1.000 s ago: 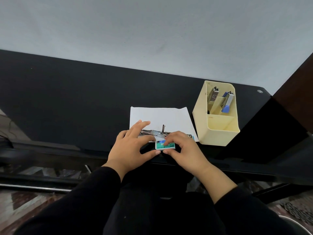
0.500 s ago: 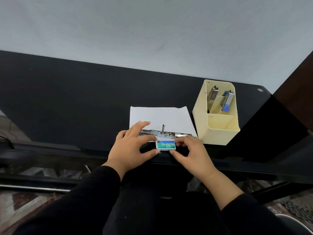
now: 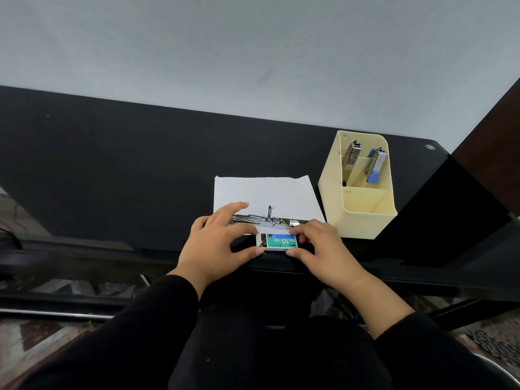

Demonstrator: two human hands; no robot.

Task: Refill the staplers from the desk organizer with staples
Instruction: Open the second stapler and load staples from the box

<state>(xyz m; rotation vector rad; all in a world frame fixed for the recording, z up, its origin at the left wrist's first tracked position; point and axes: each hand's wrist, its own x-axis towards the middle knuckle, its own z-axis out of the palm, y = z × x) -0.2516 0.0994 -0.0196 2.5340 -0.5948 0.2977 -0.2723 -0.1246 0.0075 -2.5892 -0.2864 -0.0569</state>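
Observation:
A small green and white staple box (image 3: 278,241) lies at the desk's front edge, its inner tray pushed out a little to the left. My left hand (image 3: 216,243) pinches its left end between thumb and forefinger. My right hand (image 3: 318,246) pinches its right end. Just behind the box a metal stapler (image 3: 267,220) lies swung open on a white sheet of paper (image 3: 264,192). A cream desk organizer (image 3: 363,218) stands to the right and holds a silver stapler (image 3: 353,154) and a blue and silver stapler (image 3: 375,167).
The black desk (image 3: 112,170) runs along a pale wall. A dark cabinet side (image 3: 489,153) rises at the right edge. Black frame bars and a patterned floor show below the desk's front edge.
My right hand has slid from on top of the staple box to its right end. The box's green label is now uncovered and its tray shows at the left.

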